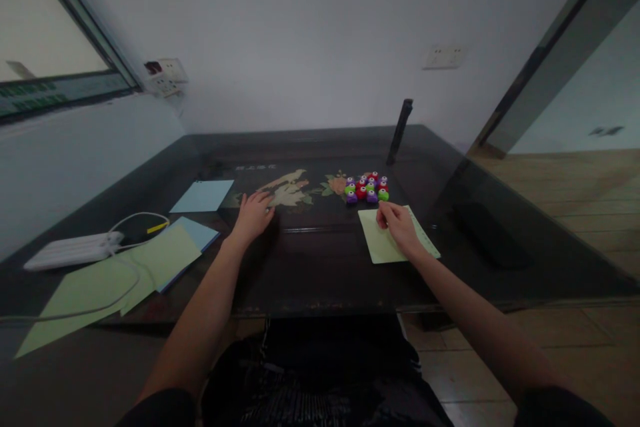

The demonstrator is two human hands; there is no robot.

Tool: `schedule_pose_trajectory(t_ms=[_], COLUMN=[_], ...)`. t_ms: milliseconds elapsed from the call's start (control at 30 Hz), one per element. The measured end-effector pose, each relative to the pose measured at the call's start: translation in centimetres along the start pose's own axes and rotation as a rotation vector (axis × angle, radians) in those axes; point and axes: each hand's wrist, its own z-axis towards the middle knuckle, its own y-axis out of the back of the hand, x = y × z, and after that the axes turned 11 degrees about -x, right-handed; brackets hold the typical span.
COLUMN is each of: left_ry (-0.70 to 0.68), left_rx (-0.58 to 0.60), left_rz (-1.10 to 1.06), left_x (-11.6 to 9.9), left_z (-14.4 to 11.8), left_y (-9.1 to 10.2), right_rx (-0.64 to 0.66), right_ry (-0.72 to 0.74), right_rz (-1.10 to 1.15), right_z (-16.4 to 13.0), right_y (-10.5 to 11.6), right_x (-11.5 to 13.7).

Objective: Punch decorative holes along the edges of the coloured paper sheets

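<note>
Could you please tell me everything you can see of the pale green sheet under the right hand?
The pale green sheet looks like thin paper, roughly square, lying flat and slightly skewed on the dark glossy table, just in front of the cluster of small coloured pieces. The right hand rests on its upper middle. Another sheet's edge seems to peek out on its right.

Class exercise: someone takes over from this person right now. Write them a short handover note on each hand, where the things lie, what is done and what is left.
Left hand: flat on the dark glass-topped table, fingers spread, holding nothing.
Right hand: resting on the pale green sheet of paper at the right, fingertips at its far edge; whether it pinches anything is unclear.
Cluster of small red, green and purple round plastic punches: just beyond that sheet, untouched.
More green sheets and light blue sheets lie at the left, beside a white power strip.
Done: no cut or punched paper shows.
Left: by the look of it, all the paper work.
</note>
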Motion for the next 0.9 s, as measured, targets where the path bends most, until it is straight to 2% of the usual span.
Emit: schedule_pose_trajectory(t_ms=[67, 133, 200, 300, 433, 533, 667, 767, 900], left_ry=[-0.016, -0.048, -0.122, -0.220, -0.256, -0.273, -0.267, -0.211, -0.196], left_rx=[-0.056, -0.063, 0.018, 0.202, 0.336, 0.333, 0.250, 0.259, 0.330], left_rz=[-0.122, -0.273, -0.431, -0.643, -0.788, -0.750, -0.564, -0.414, -0.286], left_x=[-1.6, -3.8, -6.5, -10.6, -14.4, -16.1, -18.4, -20.2, -21.9], left_z=[0.2, 0.1, -0.3, -1.4, -2.5, -2.1, -0.1, 1.5, 3.1], left_y=[0.4, 0.7, 1.1, 1.7, 2.0, 0.9, -1.6, -3.1, -4.2], right_rx=[-0.008, -0.007, 0.009, 0.037, -0.025, -0.084, 0.037, 0.100, 0.107], right_ry=[0.005, 0.011, 0.024, 0.076, 0.159, 0.206, 0.224, 0.298, 0.422], right_rz=[0.002, -0.012, -0.057, -0.192, -0.429, -0.608, -0.872, -1.012, -1.144], right_z=[0.1, 0.2, 0.4, 1.0, 2.6, 4.2, 5.8, 6.0, 5.4], right_y=[0.1, 0.2, 0.4, 1.0, 3.0, 5.1, 6.7, 6.6, 5.5], right_x=[0.0, 0.0, 0.0, -0.4, -1.9, -3.2, -4.3, -4.7, -5.0])
